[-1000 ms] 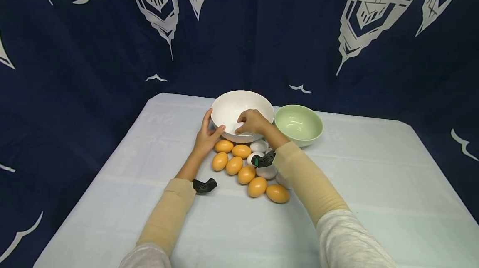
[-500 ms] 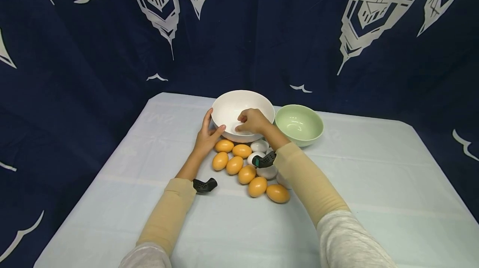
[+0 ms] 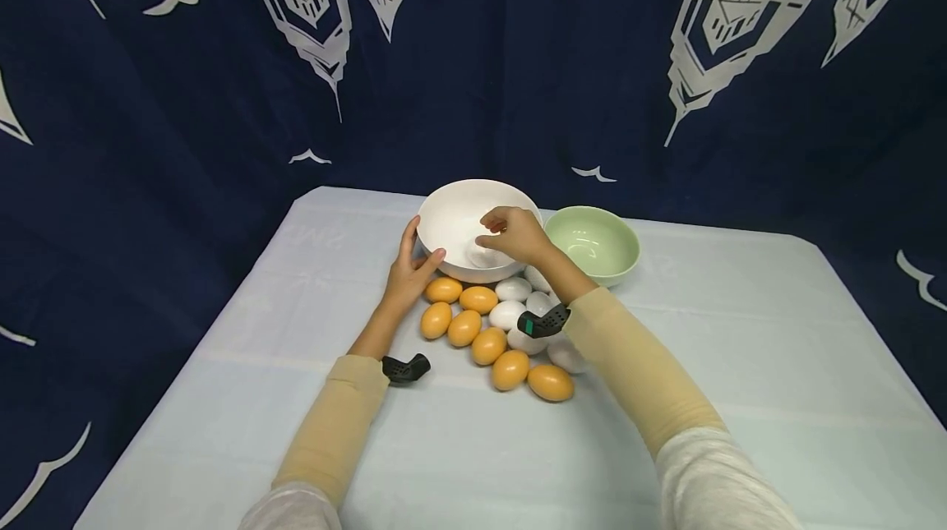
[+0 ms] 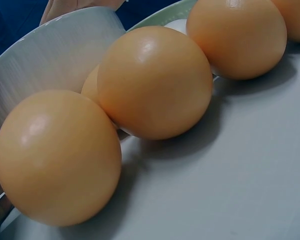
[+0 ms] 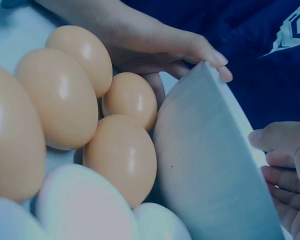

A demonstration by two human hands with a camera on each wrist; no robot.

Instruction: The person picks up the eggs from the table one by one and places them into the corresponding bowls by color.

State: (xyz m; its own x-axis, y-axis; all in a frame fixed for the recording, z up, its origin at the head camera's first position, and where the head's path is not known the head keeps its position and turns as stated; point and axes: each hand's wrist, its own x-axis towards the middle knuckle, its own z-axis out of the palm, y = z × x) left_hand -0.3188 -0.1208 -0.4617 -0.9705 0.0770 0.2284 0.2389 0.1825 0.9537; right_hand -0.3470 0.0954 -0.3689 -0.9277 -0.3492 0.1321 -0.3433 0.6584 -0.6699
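Observation:
A large white bowl (image 3: 453, 222) stands at the back of the table, with a pale, egg-like white shape (image 3: 484, 255) low inside it. My left hand (image 3: 407, 274) grips the bowl's left side, thumb at the near rim and fingers round the outer wall. Above the right part of the bowl is my right hand (image 3: 524, 237), fingers loosely bent and parted from the thumb, nothing seen between them. In the right wrist view both hands flank the bowl's wall (image 5: 205, 155). Several brown eggs (image 3: 489, 346) and several white eggs (image 3: 507, 315) lie before the bowl.
Close on the right of the white bowl is a green bowl (image 3: 592, 241). A white cloth covers the table (image 3: 740, 349). Behind it hangs a dark blue curtain (image 3: 459, 103) with white prints. The right forearm partly covers the white eggs.
My right hand has risen a little and shifted right, its fingers coming away from the white egg-like shape, now left in the bowl. My left hand has stayed on the bowl.

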